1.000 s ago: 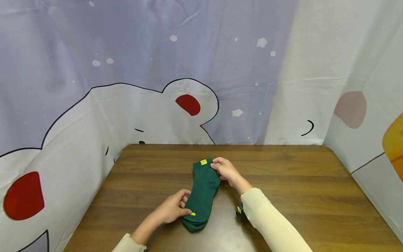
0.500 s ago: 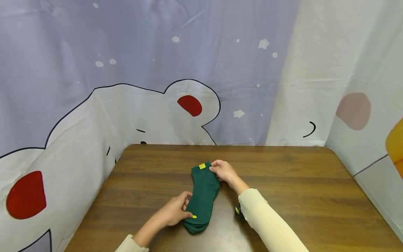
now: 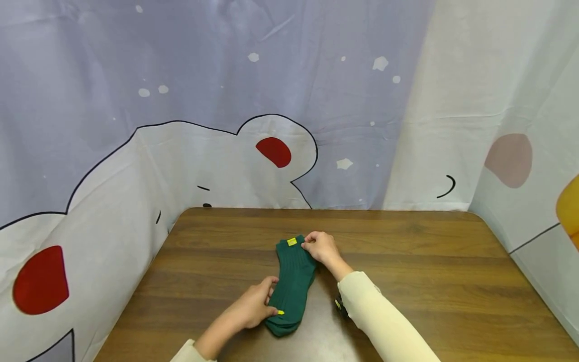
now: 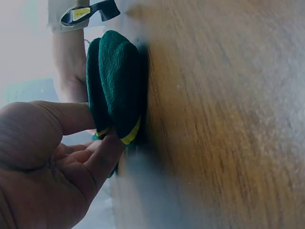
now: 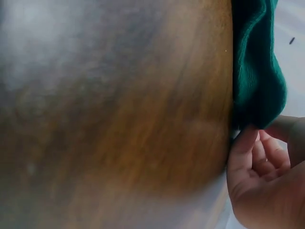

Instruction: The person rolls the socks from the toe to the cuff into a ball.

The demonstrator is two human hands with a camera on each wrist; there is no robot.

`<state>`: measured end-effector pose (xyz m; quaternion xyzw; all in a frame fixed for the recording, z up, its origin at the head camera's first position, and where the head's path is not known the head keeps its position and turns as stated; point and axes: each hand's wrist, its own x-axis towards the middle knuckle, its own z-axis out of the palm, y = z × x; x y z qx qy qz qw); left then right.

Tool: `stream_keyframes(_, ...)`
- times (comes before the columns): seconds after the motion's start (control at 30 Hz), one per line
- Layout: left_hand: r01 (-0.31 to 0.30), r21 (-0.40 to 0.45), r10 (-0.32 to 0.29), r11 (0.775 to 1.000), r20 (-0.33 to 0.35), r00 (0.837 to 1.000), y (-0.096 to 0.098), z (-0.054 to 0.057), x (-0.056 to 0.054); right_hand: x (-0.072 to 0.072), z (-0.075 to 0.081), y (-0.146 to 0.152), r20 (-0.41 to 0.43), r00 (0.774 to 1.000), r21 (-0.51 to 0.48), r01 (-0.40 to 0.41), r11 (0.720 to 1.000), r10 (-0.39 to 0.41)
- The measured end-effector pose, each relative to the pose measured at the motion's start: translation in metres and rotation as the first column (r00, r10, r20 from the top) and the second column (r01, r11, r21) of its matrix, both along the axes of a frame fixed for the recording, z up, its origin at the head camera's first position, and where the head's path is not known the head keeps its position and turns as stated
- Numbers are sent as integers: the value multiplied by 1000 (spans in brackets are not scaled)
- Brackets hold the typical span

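Note:
Two dark green ribbed socks [image 3: 295, 281] lie stacked on the table, cuffs at the far end and toes toward me. A yellow label [image 3: 291, 242] sits at the cuff, and a small yellow patch shows near the toe. At the toe end, my left hand [image 3: 254, 304] pinches the upper sock; its thumb lies on top, and in the left wrist view a finger reaches in between the two green layers [image 4: 119, 81]. My right hand [image 3: 322, 248] pinches the right corner of the cuff [image 5: 259, 107] between thumb and fingers.
The brown wood-grain table [image 3: 407, 281] extends around the socks on every side. Behind it and along both sides hangs a printed curtain [image 3: 217, 156]. A black strapped device [image 4: 90, 13] is on the right wrist, by the cream sleeve [image 3: 384, 317].
Both hands and the socks sit slightly lower in the head view than a second ago, while the background has shifted a little too. Both hands keep their hold.

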<state>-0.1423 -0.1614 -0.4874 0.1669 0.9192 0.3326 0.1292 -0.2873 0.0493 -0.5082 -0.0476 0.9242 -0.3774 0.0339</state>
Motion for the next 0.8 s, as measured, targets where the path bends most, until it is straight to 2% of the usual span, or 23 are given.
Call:
stream_keyframes(0.07,-2,-10,2,1000,2,1000,1,0,1,0,0,-2,-9,1000,43,5,999,-5)
stream_keyframes(0.2,-6,-50,4,999,-37,999,2,2,3,1,1,-4,3,1000,112,8,994,-9)
stream_keyframes(0.33,15,-114,-30,993,-135,990,1,2,5,2,4,-2,2,1000,142,0,990,-1)
stream_keyframes(0.43,43,-161,-77,986,-210,975,-2,1,6,5,9,1,-16,1000,151,-12,988,15)
stream_keyframes(0.53,58,-195,-108,979,-257,960,-6,0,5,10,12,5,-43,998,149,-41,988,47)
stream_keyframes(0.67,82,-213,-145,974,-297,944,-12,0,4,26,16,10,-96,986,135,-123,983,137)
stream_keyframes(0.77,149,-196,-209,969,-339,917,-19,2,4,43,20,13,-131,965,124,-211,970,227)
stream_keyframes(0.8,180,-192,-239,965,-356,903,-21,3,5,49,21,14,-147,956,120,-237,964,254)
